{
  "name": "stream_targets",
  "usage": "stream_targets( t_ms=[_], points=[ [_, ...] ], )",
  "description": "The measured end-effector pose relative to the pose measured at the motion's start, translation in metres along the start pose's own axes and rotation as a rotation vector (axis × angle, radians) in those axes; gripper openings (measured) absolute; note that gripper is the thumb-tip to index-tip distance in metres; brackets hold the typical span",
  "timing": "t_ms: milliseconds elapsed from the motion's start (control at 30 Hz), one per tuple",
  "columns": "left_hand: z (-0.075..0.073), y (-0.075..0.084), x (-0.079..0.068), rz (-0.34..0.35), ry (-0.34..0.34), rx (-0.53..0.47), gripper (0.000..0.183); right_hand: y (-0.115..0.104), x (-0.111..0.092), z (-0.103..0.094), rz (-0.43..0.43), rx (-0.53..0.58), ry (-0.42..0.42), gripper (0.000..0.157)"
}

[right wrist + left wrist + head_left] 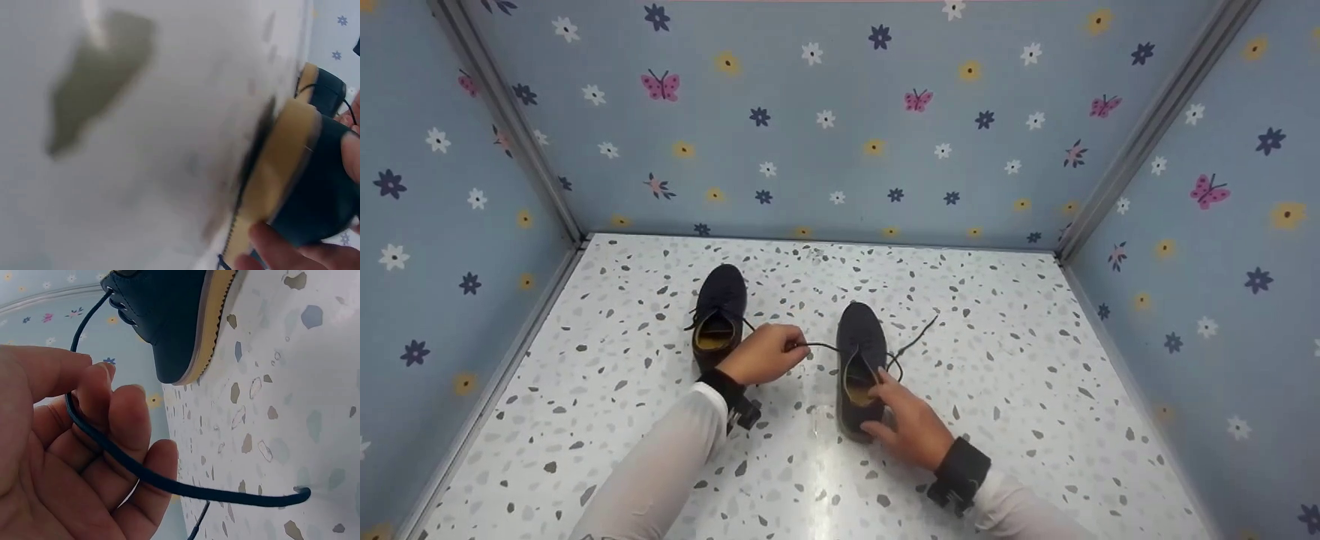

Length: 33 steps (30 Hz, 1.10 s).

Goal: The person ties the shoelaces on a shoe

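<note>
Two dark lace-up shoes stand on the floor, toes toward the back wall. My left hand (769, 352) pinches one end of the right shoe's lace (821, 345), drawn out leftward from the eyelets. In the left wrist view the dark lace (225, 496) passes between thumb and fingers, its tail hanging free. My right hand (915, 424) holds the right shoe (861, 330) by its rear opening, fingers at the collar and thumb near the heel. The right wrist view shows the heel (320, 191) and tan sole close up. The other lace end (919, 335) lies out to the right.
The left shoe (724, 289) stands beside my left hand, with its own lace loose at the sides. Around the speckled white floor (997, 337) rise blue walls (840, 150) printed with flowers and butterflies, joined by grey corner posts (1155, 127).
</note>
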<state>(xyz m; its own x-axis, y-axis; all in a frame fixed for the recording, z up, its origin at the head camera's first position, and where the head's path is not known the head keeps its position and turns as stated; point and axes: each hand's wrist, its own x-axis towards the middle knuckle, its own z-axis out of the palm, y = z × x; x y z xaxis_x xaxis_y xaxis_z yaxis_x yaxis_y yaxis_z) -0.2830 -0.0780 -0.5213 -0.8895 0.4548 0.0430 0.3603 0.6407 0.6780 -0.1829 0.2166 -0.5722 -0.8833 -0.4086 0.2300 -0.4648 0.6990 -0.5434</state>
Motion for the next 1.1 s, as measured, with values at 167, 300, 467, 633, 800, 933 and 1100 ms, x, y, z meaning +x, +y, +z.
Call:
stream_targets(
  t_ms=[167, 300, 467, 633, 800, 933, 1100],
  points=[
    [0.005, 0.003, 0.0, 0.05, 0.075, 0.101, 0.01, 0.006, 0.005, -0.017, -0.019, 0.065, 0.066, 0.051],
    [0.005, 0.007, 0.0, 0.022, 0.169, 0.235, 0.009, 0.019, 0.017, -0.033, 0.043, 0.102, 0.191, 0.029],
    [0.006, 0.012, 0.004, -0.042, 0.187, 0.218, 0.011, 0.05, 0.041, -0.049, 0.203, 0.07, 0.241, 0.009],
    [0.008, 0.016, 0.006, -0.067, 0.167, 0.098, 0.021, 0.074, 0.062, -0.057, 0.408, 0.01, 0.142, 0.018],
    [0.01, 0.017, 0.011, -0.052, 0.211, 0.012, 0.03, 0.08, 0.082, -0.056, 0.467, -0.05, -0.028, 0.032],
    [0.014, 0.016, 0.017, -0.076, 0.294, -0.044, 0.016, 0.075, 0.094, -0.047, 0.518, -0.096, -0.211, 0.051],
    [0.016, 0.014, 0.021, -0.174, 0.302, -0.139, 0.022, 0.069, 0.103, -0.036, 0.58, -0.205, -0.333, 0.054]
  ],
)
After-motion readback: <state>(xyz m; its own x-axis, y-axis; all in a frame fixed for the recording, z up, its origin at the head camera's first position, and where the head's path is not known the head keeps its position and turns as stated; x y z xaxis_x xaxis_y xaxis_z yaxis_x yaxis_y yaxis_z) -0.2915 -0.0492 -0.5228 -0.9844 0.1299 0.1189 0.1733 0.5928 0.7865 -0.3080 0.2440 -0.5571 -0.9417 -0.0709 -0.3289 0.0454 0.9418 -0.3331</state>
